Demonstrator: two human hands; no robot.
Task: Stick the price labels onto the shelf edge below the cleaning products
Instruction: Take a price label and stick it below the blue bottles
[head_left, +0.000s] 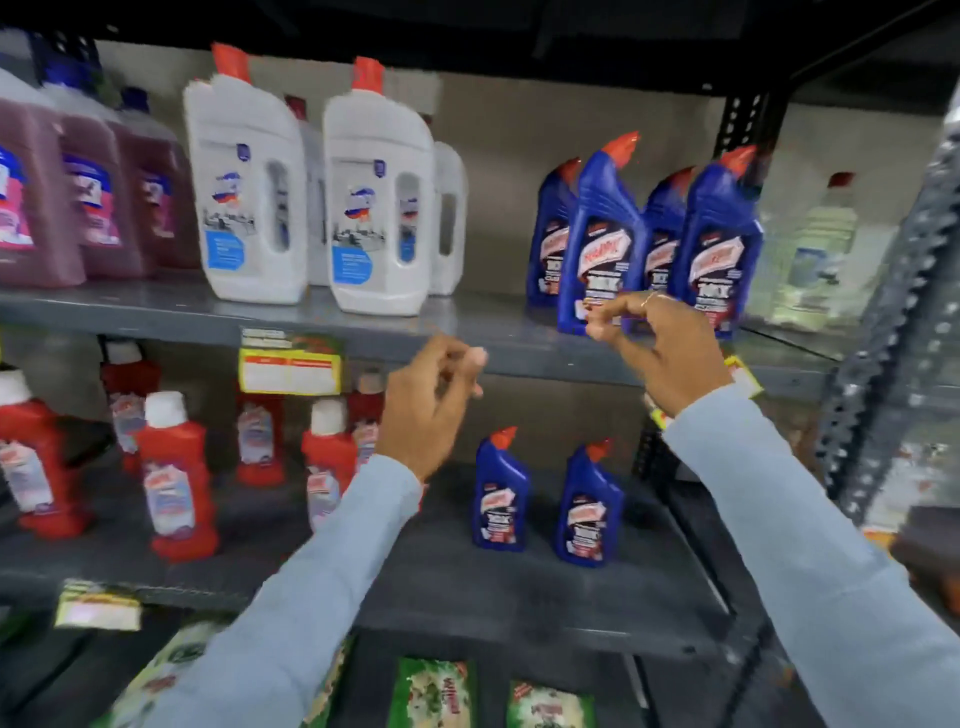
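Note:
My left hand (434, 395) is raised in front of the grey shelf edge (550, 364), its fingers curled together with nothing visible in them. My right hand (662, 345) is up by the blue toilet-cleaner bottles (602, 239), thumb and forefinger pinched. A yellow price label (744, 375) shows tilted on both sides of my right wrist. Whether it is held or stuck to the edge I cannot tell. Another yellow price label (290, 370) is stuck on the shelf edge below the white bottles (379, 208).
Purple bottles (98, 208) stand at the upper left, and red bottles (174, 478) and two small blue bottles (545, 499) on the shelf below. A third label (98, 608) hangs on the lower shelf edge. A perforated metal upright (883, 338) rises at the right.

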